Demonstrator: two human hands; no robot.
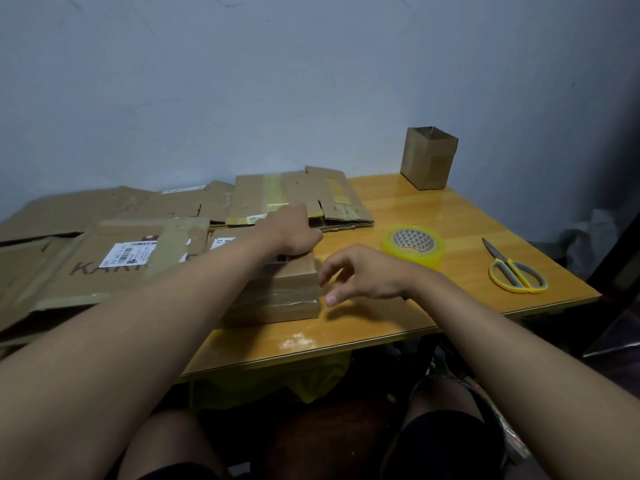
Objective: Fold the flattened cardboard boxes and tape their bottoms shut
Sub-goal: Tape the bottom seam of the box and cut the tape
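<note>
Nearest the camera, the right hand [360,273] hovers over the glossy orange wooden table [398,323], fingers loosely curled and holding nothing, just off the right edge of a flattened brown cardboard box with old clear tape [284,292]. The left hand [294,233] rests on that box's far end; its fingers are hidden, so the grip cannot be determined. More flattened brown cardboard boxes [104,244] lie at nine to twelve o'clock (several labelled). A yellowish clear tape roll [414,245] sits at one o'clock, yellow-and-grey scissors [516,270] at three. A small upright open brown carton [429,157] stands far back, at one o'clock.
</note>
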